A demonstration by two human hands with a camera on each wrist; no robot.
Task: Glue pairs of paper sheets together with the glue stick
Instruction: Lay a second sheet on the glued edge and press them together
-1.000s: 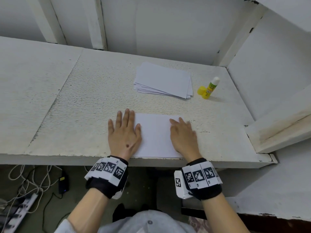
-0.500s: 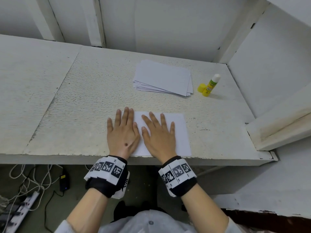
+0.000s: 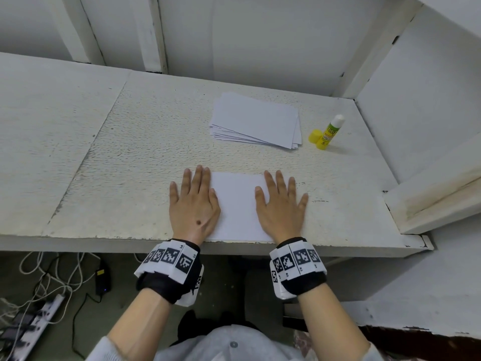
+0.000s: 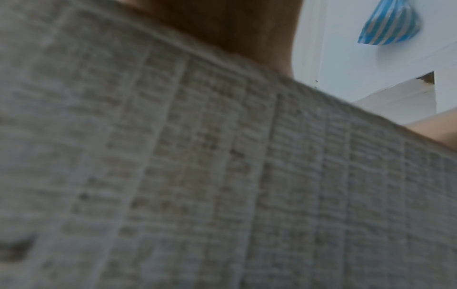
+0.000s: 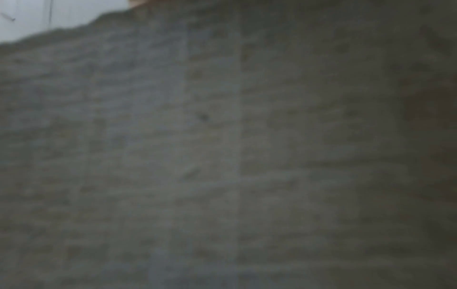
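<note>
left hand point(image 3: 194, 204): flat, palm down, fingers straight and close together; it presses the left edge of the white rectangular paper sheet point(image 3: 236, 207), partly on the sheet and partly on the surface.
right hand point(image 3: 279, 207): flat, palm down, fingers straight and slightly fanned; it presses the right edge of the same sheet.
grip: neither hand curls round anything; both lie spread on the paper.
paper sheet: at the near edge of the rough white painted surface point(image 3: 130, 162), between the two hands.
paper stack point(image 3: 256, 119): loose pile of white sheets, farther back, well apart from the hands.
glue stick point(image 3: 330, 132): yellow and green tube with a white tip, standing tilted just right of the stack.
cap point(image 3: 315, 135): small yellow cylinder, touching the tube's left side.
wrist views: blurred grey texture fills both; a blue striped bag point(image 4: 389, 23) shows in the left one.
</note>
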